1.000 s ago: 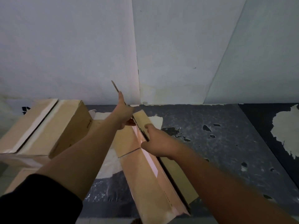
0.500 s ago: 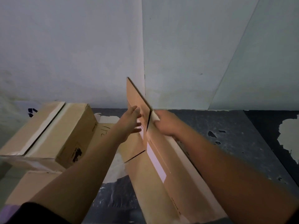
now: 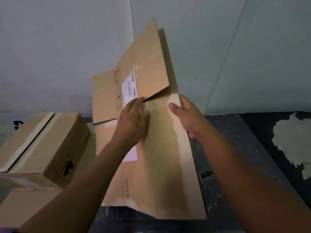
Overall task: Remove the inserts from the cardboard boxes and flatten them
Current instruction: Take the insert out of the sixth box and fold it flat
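A flattened cardboard box [image 3: 159, 174] with a white shipping label lies in front of me, its far flaps raised toward the wall. My left hand [image 3: 133, 120] lies on its upper face with straight fingers, near the label. My right hand [image 3: 188, 116] grips the box's right edge, thumb on top and fingers behind it. No insert shows.
A taped, closed cardboard box [image 3: 42, 145] stands at the left, with more cardboard [image 3: 25, 207] below it. The dark floor [image 3: 235, 148] with peeled patches runs to the right. A pale wall [image 3: 67, 47] rises close behind.
The box has swung from nearly edge-on to broad face up toward me. My right hand moved to its right edge; my left hand now lies flat on its face.
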Demonstrator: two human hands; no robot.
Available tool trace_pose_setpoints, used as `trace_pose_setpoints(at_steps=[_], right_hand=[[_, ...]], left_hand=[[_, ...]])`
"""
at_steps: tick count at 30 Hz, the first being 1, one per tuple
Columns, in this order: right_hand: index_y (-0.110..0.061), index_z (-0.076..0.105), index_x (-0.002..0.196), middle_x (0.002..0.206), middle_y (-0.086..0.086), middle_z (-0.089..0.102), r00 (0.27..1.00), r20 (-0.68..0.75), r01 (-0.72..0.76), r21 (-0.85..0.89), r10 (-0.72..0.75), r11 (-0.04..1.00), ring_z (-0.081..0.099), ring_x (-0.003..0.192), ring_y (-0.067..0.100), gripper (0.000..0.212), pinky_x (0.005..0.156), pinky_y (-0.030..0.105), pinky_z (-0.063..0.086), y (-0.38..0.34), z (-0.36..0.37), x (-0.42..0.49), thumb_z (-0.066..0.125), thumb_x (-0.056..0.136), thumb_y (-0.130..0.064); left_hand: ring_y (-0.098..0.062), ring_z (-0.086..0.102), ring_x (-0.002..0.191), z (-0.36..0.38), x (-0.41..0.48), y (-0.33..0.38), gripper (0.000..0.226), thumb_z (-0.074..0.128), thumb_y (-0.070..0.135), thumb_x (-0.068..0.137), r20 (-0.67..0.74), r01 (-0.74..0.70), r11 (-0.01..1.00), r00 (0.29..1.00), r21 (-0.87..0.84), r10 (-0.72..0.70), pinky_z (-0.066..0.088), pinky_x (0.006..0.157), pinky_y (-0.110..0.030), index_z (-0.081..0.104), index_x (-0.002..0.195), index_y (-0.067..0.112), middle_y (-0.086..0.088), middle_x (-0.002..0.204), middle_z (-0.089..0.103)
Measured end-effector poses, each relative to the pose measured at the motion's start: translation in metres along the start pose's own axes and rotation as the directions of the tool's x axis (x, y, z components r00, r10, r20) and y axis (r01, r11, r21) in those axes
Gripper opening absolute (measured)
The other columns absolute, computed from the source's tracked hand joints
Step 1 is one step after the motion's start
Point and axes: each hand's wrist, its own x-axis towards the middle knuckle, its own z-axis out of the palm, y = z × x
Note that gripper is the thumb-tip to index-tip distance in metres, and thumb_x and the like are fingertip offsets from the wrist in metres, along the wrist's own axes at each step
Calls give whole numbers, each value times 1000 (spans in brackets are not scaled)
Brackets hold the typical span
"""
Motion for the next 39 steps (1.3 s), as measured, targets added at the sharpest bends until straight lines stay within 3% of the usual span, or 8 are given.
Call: trace_pose_setpoints(at_steps=[5, 11, 17, 22, 28, 34, 36, 39], right_hand=[[-29, 55, 116, 109, 7, 67, 962, -128, -221, 163, 243, 961, 66, 96, 25, 20, 79, 43, 56, 60, -23, -11, 51, 98, -23], [-22, 51, 128, 113, 9, 66, 877, -235, -391, 154, 419, 907, 66, 97, 29, 30, 78, 46, 56, 132, -54, -29, 50, 98, -27], [-21, 55, 126, 114, 8, 65, 828, -345, -465, 18, 442, 885, 63, 102, 29, 29, 93, 52, 50, 176, -93, -34, 49, 98, -24], [-19, 47, 134, 127, 6, 57, 801, -417, -550, -227, 430, 804, 54, 116, 28, 41, 100, 51, 43, 210, -100, -35, 52, 95, -32], [-12, 17, 151, 155, 14, 25, 794, -505, -587, -497, 337, 639, 29, 141, 32, 69, 114, 42, 26, 245, -89, -47, 55, 94, -19], [-35, -1, 151, 158, 10, -18, 785, -373, -537, -808, 494, 243, -9, 145, 40, 72, 115, 59, 11, 277, -65, -70, 41, 94, -48], [-36, -6, 150, 158, 7, -23, 796, -337, -492, -844, 503, 213, -18, 143, 42, 72, 114, 62, 6, 285, -55, -78, 32, 94, -58], [-38, -13, 148, 157, 3, -26, 780, -336, -497, -845, 528, 195, -21, 142, 42, 73, 112, 65, 4, 289, -49, -82, 25, 92, -65]], left_hand=[[-24, 22, 143, 48, -12, -19, 55, 35, 45, 98, 223, -45, 992, 975, 121, 17, 21, 117, -41, 30, 148, 23, -5, 156, 25], [-24, 6, 148, 112, -39, -43, 58, 27, 49, 100, 531, 29, 988, 841, 149, -104, 5, 117, -38, 14, 152, 27, -2, 161, 9], [-37, -11, 146, 170, -53, -61, 63, 21, 61, 95, 662, -28, 939, 716, 344, -221, 1, 115, -59, 3, 150, 38, 2, 161, -8], [-42, -15, 143, 204, -74, -80, 67, 25, 66, 92, 739, 15, 900, 565, 436, -368, -3, 112, -62, -4, 149, 44, 1, 160, -18], [-42, -21, 142, 221, -103, -104, 70, 28, 59, 95, 743, -40, 866, 535, 498, -403, 0, 115, -59, -13, 148, 39, -1, 157, -26], [-31, 4, 146, 205, -104, -119, 67, 39, 57, 92, 634, -33, 866, 695, 500, -339, 15, 114, -51, 12, 150, 37, -1, 160, 4], [-36, 3, 145, 197, -108, -128, 68, 39, 62, 89, 553, 75, 826, 709, 559, -439, 11, 113, -56, 10, 148, 42, -2, 160, 1], [-45, -8, 143, 183, -117, -143, 70, 38, 68, 85, 341, 429, 673, 623, 603, -704, 1, 111, -65, 4, 143, 48, -9, 159, -11]])
